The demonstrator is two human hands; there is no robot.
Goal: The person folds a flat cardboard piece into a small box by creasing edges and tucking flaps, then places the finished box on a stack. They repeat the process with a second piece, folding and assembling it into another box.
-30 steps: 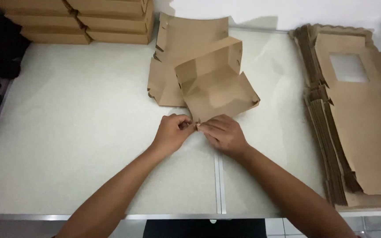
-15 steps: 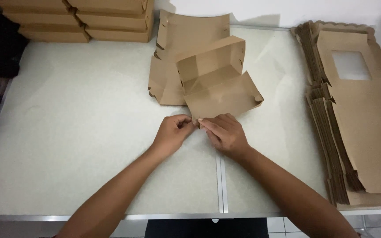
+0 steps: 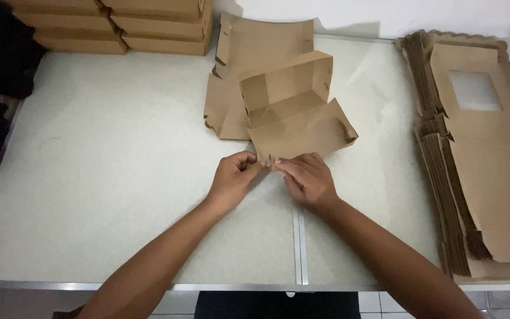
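In the head view, a half-folded brown cardboard box [image 3: 293, 115] lies on the pale speckled tabletop [image 3: 107, 177], a little beyond the middle and just past both hands. Its back wall stands upright, and a front flap slopes down toward the person. The left hand [image 3: 232, 180] and the right hand [image 3: 308, 180] meet at the near corner of that flap. The fingertips of both are curled and pinched together on the cardboard edge there, so each hand is closed on the box rather than spread open. The two hands sit just beside each other, nearly touching at the fingertips, with both forearms reaching in from the bottom of the view.

Under and behind the box lies a flat, unfolded brown cardboard blank [image 3: 249, 53], touching it. To the right, well apart from the hands, a thick stack of flat brown cardboard blanks [image 3: 473, 177] rests along the table edge; the top one has a square window cut-out. At the far left corner stand stacked, finished brown cardboard boxes [image 3: 113, 26]. A metal seam strip [image 3: 298, 248] runs across the tabletop toward the person, below the right hand.
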